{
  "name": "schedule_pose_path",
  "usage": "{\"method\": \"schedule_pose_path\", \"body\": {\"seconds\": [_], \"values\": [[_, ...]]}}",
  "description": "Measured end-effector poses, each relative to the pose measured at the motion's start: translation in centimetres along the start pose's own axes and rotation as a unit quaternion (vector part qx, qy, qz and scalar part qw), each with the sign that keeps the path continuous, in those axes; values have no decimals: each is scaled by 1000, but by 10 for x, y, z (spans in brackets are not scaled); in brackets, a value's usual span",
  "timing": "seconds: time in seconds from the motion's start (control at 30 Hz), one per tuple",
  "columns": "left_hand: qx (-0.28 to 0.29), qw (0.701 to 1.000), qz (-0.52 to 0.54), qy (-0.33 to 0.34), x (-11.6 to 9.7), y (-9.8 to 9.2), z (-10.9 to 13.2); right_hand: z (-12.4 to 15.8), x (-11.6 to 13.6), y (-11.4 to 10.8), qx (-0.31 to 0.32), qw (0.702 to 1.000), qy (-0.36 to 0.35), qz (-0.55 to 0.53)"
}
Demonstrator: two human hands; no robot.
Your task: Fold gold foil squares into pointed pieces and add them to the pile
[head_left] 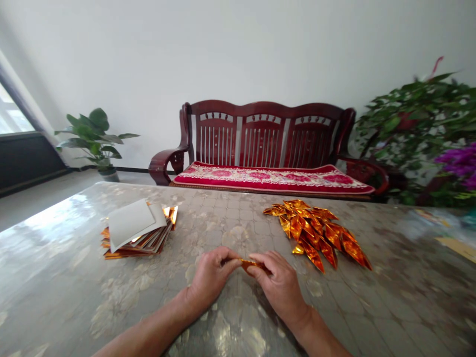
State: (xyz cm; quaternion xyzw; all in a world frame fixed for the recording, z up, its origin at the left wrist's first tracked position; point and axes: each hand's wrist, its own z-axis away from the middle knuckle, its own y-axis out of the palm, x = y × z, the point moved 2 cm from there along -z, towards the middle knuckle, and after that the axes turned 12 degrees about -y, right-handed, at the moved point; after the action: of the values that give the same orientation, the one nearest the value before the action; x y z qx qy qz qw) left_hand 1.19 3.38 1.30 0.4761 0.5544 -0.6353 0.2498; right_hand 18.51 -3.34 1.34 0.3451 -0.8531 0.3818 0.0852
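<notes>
A small folded piece of shiny orange-gold foil paper (pixel 245 264) is held between my two hands, over the near middle of the table. My left hand (pixel 213 270) pinches its left end between thumb and fingers. On the other end, my right hand (pixel 277 277) is closed, with its fingers covering much of the paper. Beyond my right hand lies a pile of folded gold foil paper pieces (pixel 312 230) with pointed ends. A stack of flat paper sheets (pixel 136 228), pale on top with gold foil showing at the edges, sits to the left of my left hand.
The table (pixel 208 213) has a glossy, patterned cover. At its right side lie a clear plastic bag (pixel 427 223) and a tan flat piece (pixel 457 248). Behind stands a dark red wooden bench (pixel 260 134) with a red floral cushion. Potted plants (pixel 98 131) flank it.
</notes>
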Motion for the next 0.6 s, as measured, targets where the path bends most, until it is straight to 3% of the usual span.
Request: {"method": "schedule_pose_path", "body": {"seconds": [0.2,0.5,0.6], "values": [[-18,997,67,-42,5,-5,-7,3,-7,-7,-93,989,95,-66],[-4,996,76,-39,10,-2,-8,-3,-2,-12,-113,981,91,-129],[3,997,74,-33,11,-2,-8,-3,-4,-13,-120,975,127,-140]]}}
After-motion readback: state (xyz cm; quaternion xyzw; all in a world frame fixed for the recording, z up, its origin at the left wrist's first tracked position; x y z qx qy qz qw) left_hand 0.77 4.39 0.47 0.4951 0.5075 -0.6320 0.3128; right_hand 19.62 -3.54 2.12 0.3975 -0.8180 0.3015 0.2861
